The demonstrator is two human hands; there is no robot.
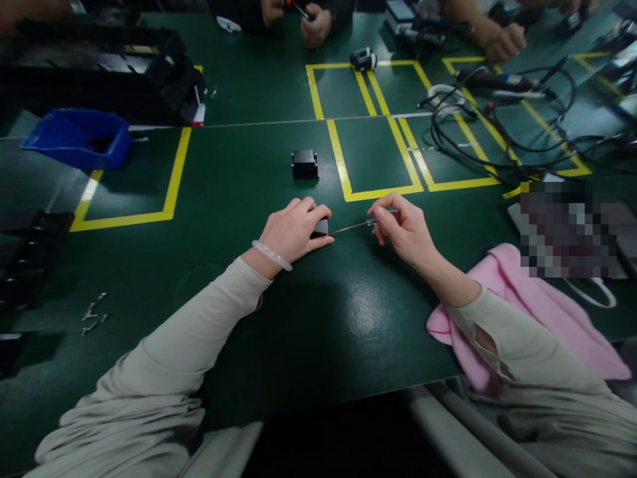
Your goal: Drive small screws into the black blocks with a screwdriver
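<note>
The left hand is cupped over a dark block on the table, thumb on the near side and fingers over the far side, which probably keeps it from turning or sliding. The right hand grasps a screwdriver by its handle in the fingertips, a light grip that seems suited to twisting. The shaft lies almost flat and points left to the block's right end, so the part it is aimed at presumably faces sideways.

A second block, black, sits just beyond the left hand, within easy reach but out of the way. Loose screws lie at the near left, perhaps set aside so they don't roll underfoot (they are too small to tell apart). The pink cloth is heaped under and beside the right forearm, maybe as padding.

Most of the held block is hidden by the palm and fingers, and whether the screwdriver's tip is seated or merely touching cannot be told. The handle is largely covered too. At the right, coarse squares mask something near the cloth; at the far edge, a co-worker's hands are visible, the rest cut off.
</note>
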